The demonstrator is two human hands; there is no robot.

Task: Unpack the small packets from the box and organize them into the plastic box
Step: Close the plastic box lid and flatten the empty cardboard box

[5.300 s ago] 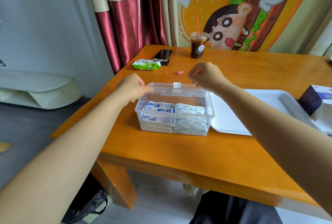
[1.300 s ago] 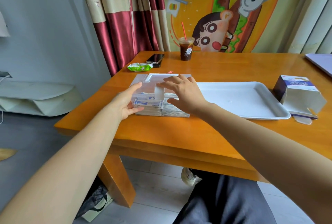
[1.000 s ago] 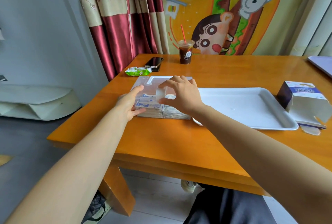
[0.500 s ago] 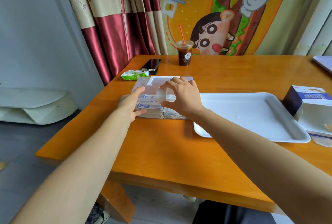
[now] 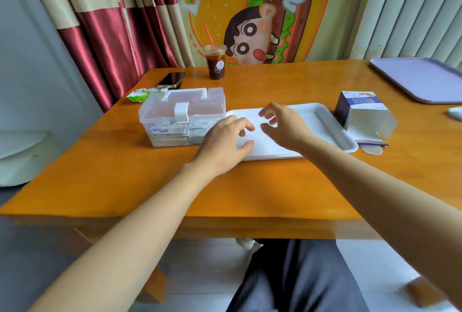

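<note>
Fingers (image 5: 271, 107) off plastic box (image 5: 195, 101), left hand (image 5: 223, 142), right hand (image 5: 287, 129) now over tray (image 5: 330, 124)

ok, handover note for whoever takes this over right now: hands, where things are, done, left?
Hands: left hand and right hand both open and holding nothing, over the white tray.
Things: plastic box sits left of the tray, lid on, latch down, packets stacked inside. The cardboard box lies open on its side, right of the tray.
Done: packets packed, lid closed.
Left: no loose packets in sight. The inside of the cardboard box can't be seen, so check it.
</note>
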